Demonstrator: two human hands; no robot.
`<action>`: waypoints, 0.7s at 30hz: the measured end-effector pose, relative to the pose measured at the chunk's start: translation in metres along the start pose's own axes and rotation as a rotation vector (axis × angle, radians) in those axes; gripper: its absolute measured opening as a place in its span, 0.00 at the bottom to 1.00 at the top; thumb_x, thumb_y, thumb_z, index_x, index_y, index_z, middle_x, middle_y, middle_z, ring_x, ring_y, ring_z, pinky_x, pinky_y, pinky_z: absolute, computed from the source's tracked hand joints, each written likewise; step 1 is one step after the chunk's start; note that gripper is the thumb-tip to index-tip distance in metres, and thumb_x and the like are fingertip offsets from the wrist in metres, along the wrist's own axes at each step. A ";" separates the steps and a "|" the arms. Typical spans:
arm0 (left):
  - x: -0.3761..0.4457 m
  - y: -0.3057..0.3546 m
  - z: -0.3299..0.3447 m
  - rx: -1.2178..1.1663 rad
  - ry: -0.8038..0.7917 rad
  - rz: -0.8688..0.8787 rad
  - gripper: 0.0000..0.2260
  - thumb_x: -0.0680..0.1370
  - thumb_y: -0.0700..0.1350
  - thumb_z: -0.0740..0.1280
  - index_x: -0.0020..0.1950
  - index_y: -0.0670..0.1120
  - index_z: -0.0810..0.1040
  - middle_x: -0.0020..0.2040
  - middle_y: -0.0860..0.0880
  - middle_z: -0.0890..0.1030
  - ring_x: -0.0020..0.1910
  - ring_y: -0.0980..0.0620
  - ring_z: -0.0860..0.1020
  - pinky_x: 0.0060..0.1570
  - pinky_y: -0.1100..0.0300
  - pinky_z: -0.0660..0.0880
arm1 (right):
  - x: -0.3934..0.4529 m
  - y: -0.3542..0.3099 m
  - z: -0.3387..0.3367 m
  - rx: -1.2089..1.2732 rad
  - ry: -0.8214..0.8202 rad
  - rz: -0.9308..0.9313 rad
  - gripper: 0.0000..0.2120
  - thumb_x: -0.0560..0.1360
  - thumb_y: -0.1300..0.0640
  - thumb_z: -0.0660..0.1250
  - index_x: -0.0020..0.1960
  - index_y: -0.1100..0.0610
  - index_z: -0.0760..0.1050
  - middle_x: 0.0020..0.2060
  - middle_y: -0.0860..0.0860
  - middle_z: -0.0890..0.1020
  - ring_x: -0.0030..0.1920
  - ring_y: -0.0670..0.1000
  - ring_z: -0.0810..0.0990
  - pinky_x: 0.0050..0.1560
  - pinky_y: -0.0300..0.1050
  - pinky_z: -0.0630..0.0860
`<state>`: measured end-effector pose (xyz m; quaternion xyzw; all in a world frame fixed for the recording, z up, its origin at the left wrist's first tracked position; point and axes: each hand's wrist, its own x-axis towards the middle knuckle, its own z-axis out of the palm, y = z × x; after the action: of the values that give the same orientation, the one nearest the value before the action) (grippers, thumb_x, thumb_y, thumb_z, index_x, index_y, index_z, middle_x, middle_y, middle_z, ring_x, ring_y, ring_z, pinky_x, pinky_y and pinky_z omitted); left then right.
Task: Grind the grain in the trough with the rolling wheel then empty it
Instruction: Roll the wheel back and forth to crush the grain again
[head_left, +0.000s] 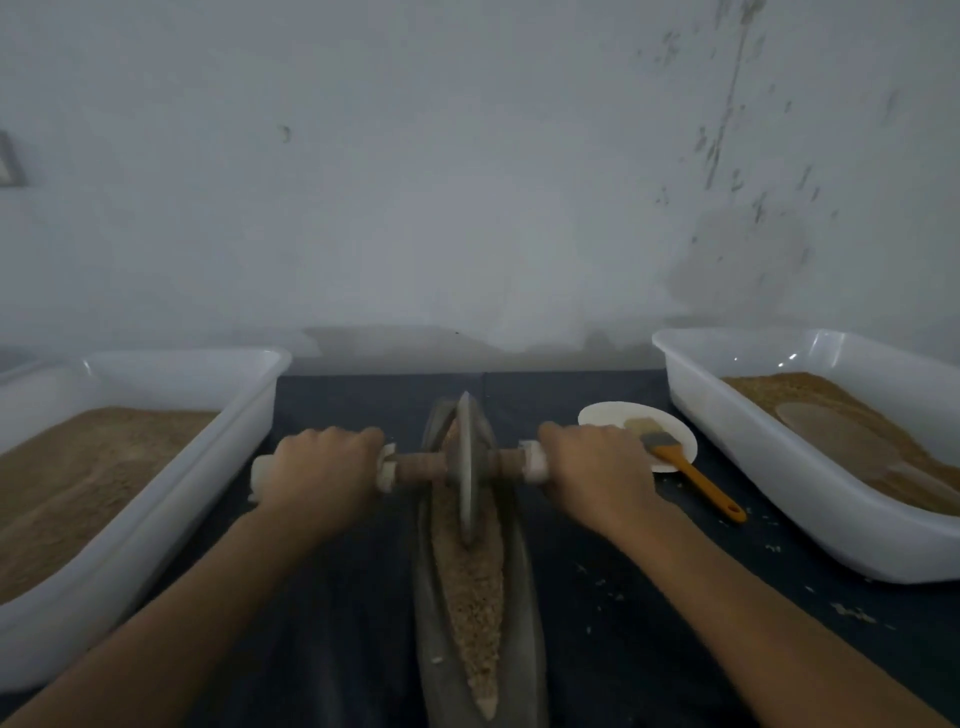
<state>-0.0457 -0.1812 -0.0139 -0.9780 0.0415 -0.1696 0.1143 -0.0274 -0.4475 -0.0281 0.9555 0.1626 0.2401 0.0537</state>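
Grain (470, 587), coarse and tan, is seen lying along the groove of a long, narrow, dark trough (522, 597) that is set lengthwise on a dark tabletop (613, 649). A grey rolling wheel (466, 467) is stood upright on its edge in the trough's far half, with its rim sunk into the grain. A wooden axle is passed through the wheel's centre, and white wrapping is seen at each end. The left hand (324, 470) is curled tightly round the axle's wrapped end to the left of the trough, knuckles up. The right hand (595, 470) is wrapped the same way round the end to the right of the trough. Both forearms are stretched forward, nearly straight. Left of the trough, a white tub (171, 499) of fine brown meal is placed. Right of the trough, a white plate (602, 415) carries an orange-handled brush (691, 475), and beyond it a second white tub (769, 457) of grain is placed.
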 end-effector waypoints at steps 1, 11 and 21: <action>0.012 -0.003 0.006 -0.020 0.011 -0.006 0.08 0.74 0.56 0.63 0.45 0.54 0.67 0.45 0.52 0.79 0.45 0.47 0.79 0.38 0.57 0.68 | 0.011 0.001 0.005 -0.017 0.022 0.011 0.10 0.71 0.48 0.67 0.44 0.50 0.67 0.37 0.50 0.80 0.36 0.54 0.78 0.31 0.46 0.65; -0.032 0.000 0.001 -0.043 0.048 0.000 0.14 0.76 0.57 0.63 0.38 0.54 0.60 0.33 0.56 0.69 0.30 0.55 0.68 0.28 0.59 0.60 | -0.027 -0.007 -0.023 -0.025 -0.025 -0.076 0.12 0.70 0.50 0.70 0.47 0.50 0.69 0.39 0.48 0.79 0.37 0.50 0.78 0.36 0.47 0.74; -0.071 -0.001 -0.014 0.032 0.095 0.050 0.17 0.71 0.57 0.66 0.35 0.56 0.57 0.30 0.57 0.68 0.26 0.59 0.64 0.26 0.61 0.54 | -0.068 -0.003 -0.045 -0.062 -0.011 -0.136 0.22 0.60 0.48 0.75 0.37 0.47 0.60 0.25 0.45 0.70 0.25 0.48 0.67 0.24 0.40 0.54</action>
<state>-0.1170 -0.1747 -0.0241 -0.9656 0.0689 -0.2134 0.1319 -0.1061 -0.4662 -0.0186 0.9415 0.2194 0.2354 0.1005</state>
